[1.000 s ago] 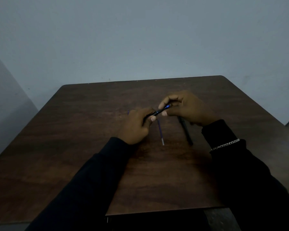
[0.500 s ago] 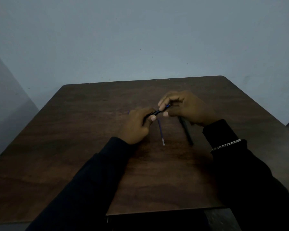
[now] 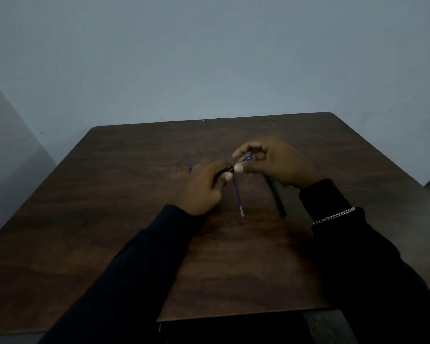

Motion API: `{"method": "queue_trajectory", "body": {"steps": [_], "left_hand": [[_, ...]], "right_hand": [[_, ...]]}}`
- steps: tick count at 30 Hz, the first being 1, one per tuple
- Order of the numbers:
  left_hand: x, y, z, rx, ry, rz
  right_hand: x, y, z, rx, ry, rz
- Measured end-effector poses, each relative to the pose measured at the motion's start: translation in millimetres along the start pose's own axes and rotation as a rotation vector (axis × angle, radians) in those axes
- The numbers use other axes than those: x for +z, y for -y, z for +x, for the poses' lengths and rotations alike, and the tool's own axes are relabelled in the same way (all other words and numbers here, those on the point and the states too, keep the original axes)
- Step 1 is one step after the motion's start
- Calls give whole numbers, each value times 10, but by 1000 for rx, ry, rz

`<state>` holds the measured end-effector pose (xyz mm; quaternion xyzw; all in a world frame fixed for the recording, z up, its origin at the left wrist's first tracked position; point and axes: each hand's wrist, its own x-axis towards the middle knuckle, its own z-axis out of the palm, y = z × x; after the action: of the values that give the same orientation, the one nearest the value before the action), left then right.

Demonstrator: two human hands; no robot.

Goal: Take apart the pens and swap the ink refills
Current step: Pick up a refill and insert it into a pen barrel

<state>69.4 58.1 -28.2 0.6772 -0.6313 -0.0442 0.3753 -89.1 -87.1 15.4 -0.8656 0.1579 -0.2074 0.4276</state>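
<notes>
Both hands work one pen low over the middle of the table point(image 3: 134, 170), a blue refill poking out of the barrel.

The left hand point(image 3: 204, 187) is curled round the dark barrel point(image 3: 227, 170), probably to steady it. The right hand point(image 3: 276, 162) pinches the blue refill point(image 3: 248, 159) at the barrel mouth, thumb against forefinger, lined up with the barrel so it can slide; going in or out, cannot tell. A loose refill point(image 3: 238, 197) lies flat on the table between the hands. A black pen point(image 3: 277, 194) lies just right of it, its far end hidden under the right hand. There is a small purple bit point(image 3: 190, 168) left of the left hand, too small to identify, and a chain bracelet point(image 3: 335, 216) on the right sleeve. Nothing blocks the hands, but the loose refill sits right beneath them and could get knocked.
</notes>
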Motion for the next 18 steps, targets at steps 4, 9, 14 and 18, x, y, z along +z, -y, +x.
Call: {"method": "queue_trajectory", "body": {"steps": [4,9,14,18], "left_hand": [[0,27,-2,-15,-24,-22],[14,33,-1,-14,-15,-38],[5,35,-9,-20,-8,-40],[15,44,-4,-30,-5,-31]], "right_hand": [[-28,16,-18,-32,-11,-56],[-23,3,0,-29,-27,-79],[12,8,4,-47,-35,-143],[26,16,10,-93,-65,-263]]}}
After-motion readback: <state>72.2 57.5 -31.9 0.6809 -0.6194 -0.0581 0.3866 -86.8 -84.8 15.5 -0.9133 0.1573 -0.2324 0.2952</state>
